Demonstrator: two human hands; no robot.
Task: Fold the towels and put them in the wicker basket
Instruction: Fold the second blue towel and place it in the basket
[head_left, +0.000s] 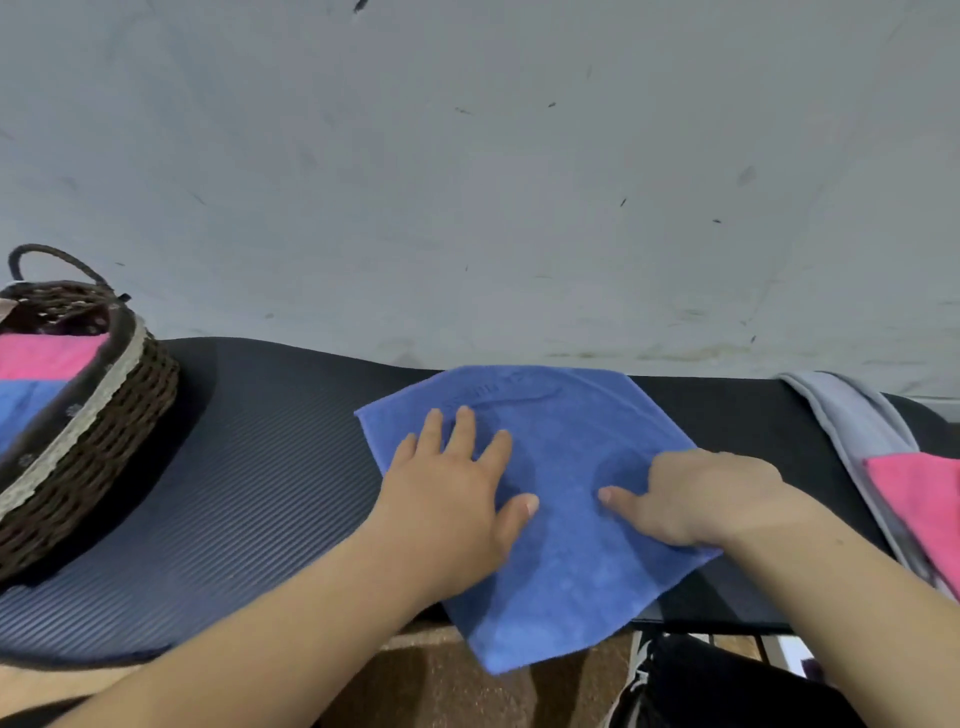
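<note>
One wicker basket (88, 415), five towels (550, 499) (two inside it), two hands (447, 499).

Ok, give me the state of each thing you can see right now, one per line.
Blue towel on the mat: spread flat, near corner hanging over the table edge.
Left hand: open, palm pressing the towel.
Right hand: fingers curled, resting on the towel's right edge.
Brown wicker basket: upright, holding folded pink and blue towels.
Pink towel at right: waiting, lying on grey cloth.

Single head-worn wide-angle view, forward and down, close over the dark mat (249, 467) toward the wall (467, 182).
</note>
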